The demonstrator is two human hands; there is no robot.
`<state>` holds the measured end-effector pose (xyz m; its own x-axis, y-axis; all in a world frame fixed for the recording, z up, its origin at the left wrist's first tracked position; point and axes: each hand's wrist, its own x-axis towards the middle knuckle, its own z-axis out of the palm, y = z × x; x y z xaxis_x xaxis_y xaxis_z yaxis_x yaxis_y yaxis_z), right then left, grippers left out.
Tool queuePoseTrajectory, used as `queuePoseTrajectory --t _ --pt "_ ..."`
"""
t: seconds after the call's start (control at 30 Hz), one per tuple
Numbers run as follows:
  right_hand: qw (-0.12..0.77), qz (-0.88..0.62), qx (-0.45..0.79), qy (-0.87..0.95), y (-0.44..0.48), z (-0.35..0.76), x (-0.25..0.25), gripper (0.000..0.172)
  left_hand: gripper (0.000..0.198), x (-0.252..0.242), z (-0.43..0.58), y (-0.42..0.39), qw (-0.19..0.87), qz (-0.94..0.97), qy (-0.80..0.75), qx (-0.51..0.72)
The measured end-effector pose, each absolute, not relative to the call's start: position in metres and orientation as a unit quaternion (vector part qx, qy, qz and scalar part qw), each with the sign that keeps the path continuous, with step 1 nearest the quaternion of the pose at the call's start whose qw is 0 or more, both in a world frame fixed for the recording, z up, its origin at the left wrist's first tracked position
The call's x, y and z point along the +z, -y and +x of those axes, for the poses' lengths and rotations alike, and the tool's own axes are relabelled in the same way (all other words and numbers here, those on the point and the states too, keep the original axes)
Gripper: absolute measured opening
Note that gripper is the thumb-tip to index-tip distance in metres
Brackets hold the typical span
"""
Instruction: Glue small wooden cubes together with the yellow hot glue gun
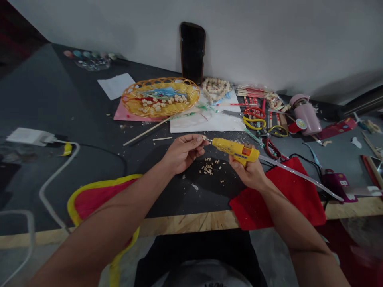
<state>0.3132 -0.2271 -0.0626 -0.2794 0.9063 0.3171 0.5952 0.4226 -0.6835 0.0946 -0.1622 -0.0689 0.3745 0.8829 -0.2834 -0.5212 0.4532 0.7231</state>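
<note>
My right hand (pixel 249 169) is wrapped round a yellow glue gun (pixel 235 149) with an orange trigger, its nozzle pointing left. A clear glue stick (pixel 299 175) trails out of the gun's back to the right. My left hand (pixel 184 151) is pinched shut right at the nozzle tip, on something too small to make out. Below both hands, several small pale wooden bits (pixel 211 165) lie scattered on the dark table top (pixel 89 119).
A yellow woven basket (pixel 160 97) with pale pieces stands behind. A phone (pixel 192 52) leans on the wall. Scissors (pixel 254 117), sticks, a pink bottle (pixel 305 113), red felt (pixel 287 191), white paper (pixel 206 119) and a white cable (pixel 56 171) lie around.
</note>
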Motion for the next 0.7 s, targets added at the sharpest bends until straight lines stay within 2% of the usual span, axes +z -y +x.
queuePoseTrajectory --t 0.7 --pt "0.35 -0.502 0.23 0.757 0.226 0.3153 -0.0665 0.033 0.02 -0.066 0.0947 0.1632 0.782 0.275 -0.336 0.448"
